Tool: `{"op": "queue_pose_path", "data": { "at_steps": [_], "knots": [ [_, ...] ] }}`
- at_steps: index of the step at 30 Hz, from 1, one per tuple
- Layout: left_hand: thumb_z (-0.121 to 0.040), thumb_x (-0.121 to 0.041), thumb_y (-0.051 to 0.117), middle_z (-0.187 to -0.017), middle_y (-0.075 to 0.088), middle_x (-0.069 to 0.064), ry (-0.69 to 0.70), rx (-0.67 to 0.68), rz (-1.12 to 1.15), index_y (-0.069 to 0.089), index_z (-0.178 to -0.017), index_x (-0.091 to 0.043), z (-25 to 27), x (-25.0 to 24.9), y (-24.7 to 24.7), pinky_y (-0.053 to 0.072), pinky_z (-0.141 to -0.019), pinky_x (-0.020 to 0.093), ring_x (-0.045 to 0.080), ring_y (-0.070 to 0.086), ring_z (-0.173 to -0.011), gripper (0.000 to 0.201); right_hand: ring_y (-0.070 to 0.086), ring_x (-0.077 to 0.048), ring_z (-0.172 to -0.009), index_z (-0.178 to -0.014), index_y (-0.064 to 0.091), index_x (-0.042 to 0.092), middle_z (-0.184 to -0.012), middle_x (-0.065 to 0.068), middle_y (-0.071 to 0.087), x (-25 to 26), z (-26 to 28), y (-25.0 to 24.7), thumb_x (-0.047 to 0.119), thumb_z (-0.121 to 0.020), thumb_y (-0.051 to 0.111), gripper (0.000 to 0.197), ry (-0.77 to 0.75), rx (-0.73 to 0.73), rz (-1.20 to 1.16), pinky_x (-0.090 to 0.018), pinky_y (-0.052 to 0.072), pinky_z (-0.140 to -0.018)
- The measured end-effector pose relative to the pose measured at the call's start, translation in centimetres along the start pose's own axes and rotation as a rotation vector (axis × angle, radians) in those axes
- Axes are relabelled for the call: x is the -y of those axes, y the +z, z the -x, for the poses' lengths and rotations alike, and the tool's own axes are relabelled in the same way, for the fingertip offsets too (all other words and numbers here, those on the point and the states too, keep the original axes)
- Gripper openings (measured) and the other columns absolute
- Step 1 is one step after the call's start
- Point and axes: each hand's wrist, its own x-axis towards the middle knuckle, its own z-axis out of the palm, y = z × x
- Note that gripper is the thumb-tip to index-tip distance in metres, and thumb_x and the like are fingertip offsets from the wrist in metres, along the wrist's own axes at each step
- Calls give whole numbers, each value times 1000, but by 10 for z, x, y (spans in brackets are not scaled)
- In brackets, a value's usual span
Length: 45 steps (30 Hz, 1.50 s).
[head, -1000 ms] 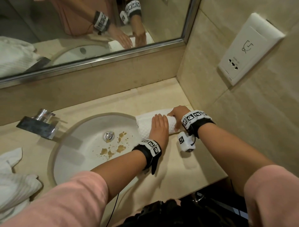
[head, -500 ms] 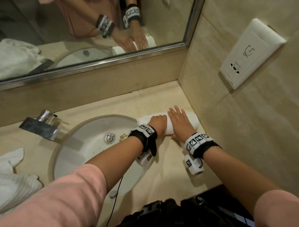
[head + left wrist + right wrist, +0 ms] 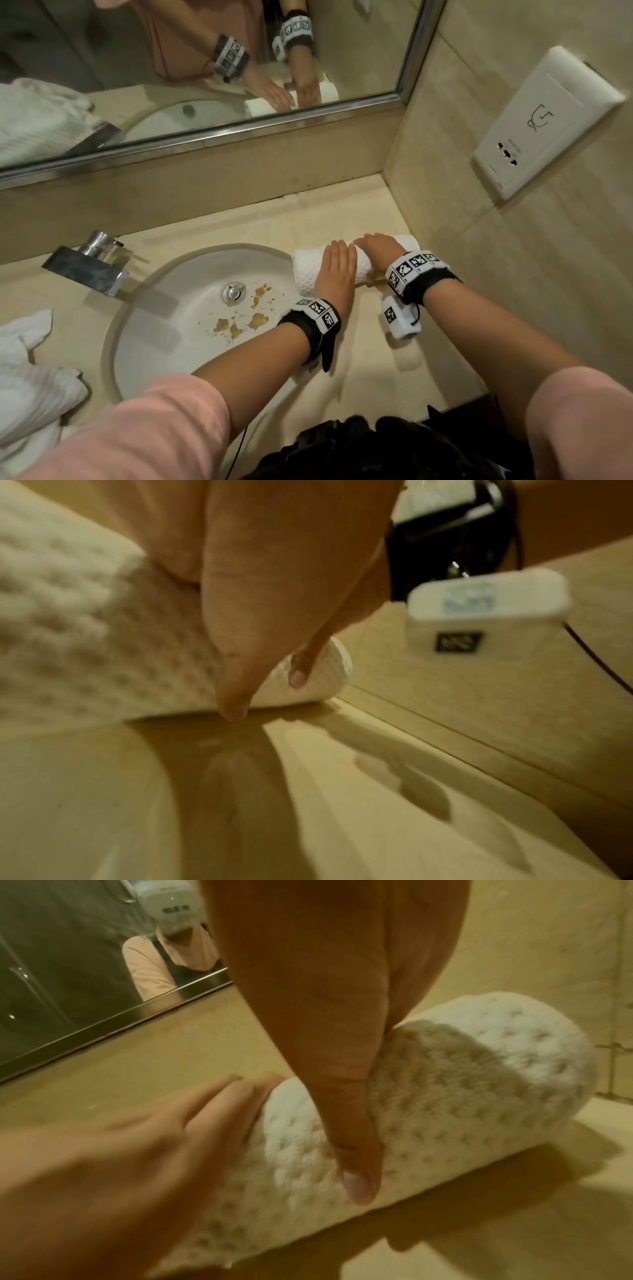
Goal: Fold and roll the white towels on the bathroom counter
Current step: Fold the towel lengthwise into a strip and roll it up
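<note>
A rolled white waffle-weave towel (image 3: pixel 306 274) lies on the beige counter (image 3: pixel 359 363) between the sink and the right wall. My left hand (image 3: pixel 337 270) lies flat across the roll's middle, fingers straight. In the left wrist view its thumb (image 3: pixel 232 696) points down at the counter in front of the roll (image 3: pixel 85 642). My right hand (image 3: pixel 376 251) curves over the roll's right part. Its thumb (image 3: pixel 356 1150) presses the near side of the roll (image 3: pixel 462 1096), and its fingers drape over the far side, hidden. The left hand (image 3: pixel 137 1150) shows beside it.
The white sink (image 3: pixel 164 335) with brown stains (image 3: pixel 239 323) lies left of the roll. A chrome faucet (image 3: pixel 85 269) stands behind it, and loose white towels (image 3: pixel 30 394) are heaped at far left. The tiled right wall with a socket plate (image 3: pixel 544 120) stands close to the roll's end.
Half a second ago my left hand was curled at the roll's near side and my right lay flat across it. Now the left lies flat and the right curves over. The roll stays in place.
</note>
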Motion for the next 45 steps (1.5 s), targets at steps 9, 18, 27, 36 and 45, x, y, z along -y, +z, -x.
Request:
{"op": "queue_pose_path", "data": {
  "at_steps": [9, 18, 27, 36, 45],
  "knots": [
    [-95, -9, 36, -129, 47, 18, 129, 99, 247, 34, -132, 1, -39, 42, -32, 34, -98, 36, 33, 48, -116, 38, 61, -22, -104, -119, 55, 14, -113, -4, 64, -3, -13, -25, 30, -69, 82, 59, 22, 112, -18, -28, 45, -83],
    [-90, -25, 55, -129, 48, 18, 167, 172, 389, 31, -138, 1, -55, 61, -35, 38, -98, 34, 31, 50, -116, 59, 6, -36, -146, -152, 3, 10, -156, -16, 16, 10, -1, 24, 44, -76, 73, 109, 68, -222, 73, -44, 4, -120],
    [-89, -35, 55, -140, 40, 17, 62, 48, 344, 22, -145, -3, -49, 54, -19, 10, -118, 42, 31, 37, -131, 72, 45, -26, -126, -142, 30, 15, -134, -9, 51, 2, -21, 2, 44, -73, 76, 88, 4, -143, 18, -35, 27, -109],
    [-91, -27, 58, -155, 23, 11, 17, -150, 462, 16, -151, -8, -28, 57, 6, -1, -119, 34, 25, 18, -144, 75, 56, -23, -110, -130, 43, 18, -120, -2, 61, 0, -31, -16, 40, -71, 78, 72, -32, -41, 7, -34, 38, -98],
    [-91, -44, 55, -155, 24, 7, 41, -62, 459, 15, -151, -12, -34, 68, -4, 2, -120, 34, 22, 19, -144, 79, 48, -24, -124, -134, 42, 19, -128, -2, 58, -5, -35, -11, 41, -70, 78, 77, -20, -73, -83, -40, 26, -112]
  ]
}}
